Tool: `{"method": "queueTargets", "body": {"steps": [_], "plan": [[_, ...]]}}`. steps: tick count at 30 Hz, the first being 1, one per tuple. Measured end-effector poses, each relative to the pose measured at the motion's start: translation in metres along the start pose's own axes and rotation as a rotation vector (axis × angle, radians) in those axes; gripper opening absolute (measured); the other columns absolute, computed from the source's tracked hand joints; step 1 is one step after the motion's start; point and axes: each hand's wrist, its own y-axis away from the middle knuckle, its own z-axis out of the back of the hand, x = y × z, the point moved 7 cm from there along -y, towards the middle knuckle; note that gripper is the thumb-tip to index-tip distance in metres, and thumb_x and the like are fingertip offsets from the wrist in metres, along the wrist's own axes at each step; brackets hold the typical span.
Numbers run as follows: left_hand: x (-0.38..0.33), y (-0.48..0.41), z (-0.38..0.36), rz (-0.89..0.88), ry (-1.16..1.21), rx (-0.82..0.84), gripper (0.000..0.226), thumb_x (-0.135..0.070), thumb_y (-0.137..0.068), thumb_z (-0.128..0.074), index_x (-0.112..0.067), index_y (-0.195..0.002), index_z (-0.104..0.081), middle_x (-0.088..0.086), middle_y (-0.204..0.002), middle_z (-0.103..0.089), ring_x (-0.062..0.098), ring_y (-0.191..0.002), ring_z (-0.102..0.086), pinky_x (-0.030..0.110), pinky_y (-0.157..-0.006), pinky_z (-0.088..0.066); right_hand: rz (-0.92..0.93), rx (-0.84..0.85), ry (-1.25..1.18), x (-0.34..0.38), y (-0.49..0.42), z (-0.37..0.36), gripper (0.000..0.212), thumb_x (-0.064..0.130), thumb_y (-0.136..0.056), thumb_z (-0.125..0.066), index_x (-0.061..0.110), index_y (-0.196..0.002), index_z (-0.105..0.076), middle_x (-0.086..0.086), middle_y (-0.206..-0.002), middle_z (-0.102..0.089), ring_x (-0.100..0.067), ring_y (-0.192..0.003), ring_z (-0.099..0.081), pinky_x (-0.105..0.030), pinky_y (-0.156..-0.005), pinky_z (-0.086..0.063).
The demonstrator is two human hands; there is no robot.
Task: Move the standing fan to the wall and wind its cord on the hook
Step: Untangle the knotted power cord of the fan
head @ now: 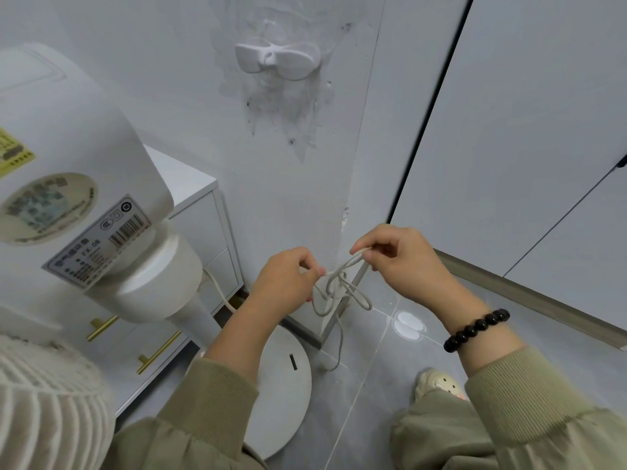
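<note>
Your left hand [288,281] and right hand [403,262] pinch the looped cord [334,281].
Hook [276,61] at twelve o'clock, fan [78,184] at nine.

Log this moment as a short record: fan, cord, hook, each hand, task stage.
fan: standing fan beside the wall, next to a white drawer unit
cord: pale cord bunched in loose loops between the hands, one strand hanging down
hook: white hook on the wall above the hands, nothing wound on it
left hand: the left hand pinches the cord
right hand: the right hand pinches a loop of the cord; dark beaded bracelet on its wrist
stage: fan at the wall; cord not yet on the hook
</note>
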Motion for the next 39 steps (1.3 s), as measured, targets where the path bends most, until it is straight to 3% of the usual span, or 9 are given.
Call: {"method": "queueTargets", "body": {"steps": [11,17,19,21,24,29,33,37,39], "plan": [[0.002,0.004,-0.023,-0.046,-0.125,0.317,0.032,-0.009,-0.094,-0.046,-0.022,-0.119,-0.061,-0.001,-0.098,-0.069,0.009,-0.056,-0.058,0.024,-0.058,-0.052,0.023,-0.121,-0.274,-0.001,-0.002,0.012,0.03,-0.007,-0.081,-0.063,0.019,-0.096,-0.067,0.001,-0.084,-0.061,-0.018,-0.073,-0.053,-0.018,-0.072,-0.048],[0.001,0.008,-0.025,-0.096,-0.201,0.387,0.048,-0.002,-0.093,-0.04,-0.027,-0.131,-0.054,0.001,-0.101,-0.061,0.005,-0.076,-0.054,0.013,-0.065,-0.04,0.077,0.086,0.241,-0.003,-0.002,-0.006,0.034,-0.002,-0.079,-0.068,0.018,-0.107,-0.067,0.009,-0.107,-0.049,-0.011,-0.1,-0.055,-0.019,-0.092,-0.044],[0.0,0.008,-0.024,-0.101,-0.207,0.375,0.051,-0.004,-0.093,-0.04,-0.03,-0.137,-0.047,0.009,-0.122,-0.058,0.008,-0.08,-0.054,0.011,-0.062,-0.038,0.099,0.116,0.406,-0.004,0.0,-0.009,0.027,0.007,-0.081,-0.07,0.018,-0.105,-0.068,0.011,-0.107,-0.047,-0.01,-0.097,-0.05,-0.02,-0.086,-0.04],[0.001,0.007,-0.023,-0.1,-0.183,0.371,0.05,-0.009,-0.093,-0.048,-0.031,-0.138,-0.045,0.006,-0.107,-0.063,0.008,-0.074,-0.051,0.012,-0.057,-0.036,0.135,0.057,0.48,-0.001,-0.001,-0.006,0.016,0.017,-0.082,-0.069,0.013,-0.098,-0.071,0.006,-0.103,-0.054,-0.012,-0.089,-0.051,-0.021,-0.079,-0.039],[0.004,0.006,-0.025,-0.092,-0.184,0.397,0.039,-0.022,-0.09,-0.059,-0.031,-0.128,-0.054,-0.005,-0.066,-0.048,0.006,-0.058,-0.043,0.017,-0.057,-0.034,0.068,-0.132,0.318,0.0,0.0,0.008,0.019,0.024,-0.084,-0.066,0.007,-0.077,-0.072,-0.005,-0.079,-0.066,-0.019,-0.071,-0.057,-0.03,-0.069,-0.045],[0.0,0.008,-0.022,-0.106,-0.17,0.382,0.02,-0.026,-0.089,-0.061,-0.013,-0.075,-0.062,-0.001,-0.061,-0.042,0.012,-0.056,-0.037,0.021,-0.055,-0.032,-0.17,-0.39,-0.353,-0.024,0.0,0.03,0.034,0.017,-0.095,-0.051,0.003,-0.065,-0.057,-0.013,-0.058,-0.061,-0.015,-0.041,-0.06,-0.029,-0.049,-0.054],[-0.009,0.005,-0.014,-0.156,-0.114,0.291,0.027,-0.027,-0.093,-0.056,-0.006,-0.078,-0.065,0.003,-0.078,-0.051,0.014,-0.07,-0.049,0.024,-0.067,-0.039,-0.363,-0.47,-0.623,-0.051,0.0,0.036,0.031,0.017,-0.1,-0.04,0.0,-0.079,-0.055,-0.015,-0.063,-0.061,-0.013,-0.035,-0.055,-0.021,-0.039,-0.048],[-0.007,0.004,-0.013,-0.137,-0.071,0.283,0.027,-0.026,-0.095,-0.052,-0.011,-0.076,-0.063,0.003,-0.074,-0.052,0.014,-0.066,-0.047,0.022,-0.063,-0.037,-0.217,-0.432,0.318,-0.04,-0.001,0.044,0.024,0.008,-0.093,-0.043,0.008,-0.112,-0.058,-0.013,-0.104,-0.066,-0.026,-0.084,-0.062,-0.036,-0.072,-0.047],[-0.009,0.005,-0.014,-0.16,-0.08,0.288,0.026,-0.026,-0.095,-0.052,-0.009,-0.083,-0.067,0.002,-0.07,-0.052,0.011,-0.061,-0.043,0.018,-0.056,-0.035,0.032,-0.402,0.622,-0.02,-0.001,0.03,0.06,-0.01,-0.08,-0.046,0.013,-0.135,-0.042,-0.012,-0.128,-0.052,-0.032,-0.11,-0.049,-0.039,-0.089,-0.04]]}}
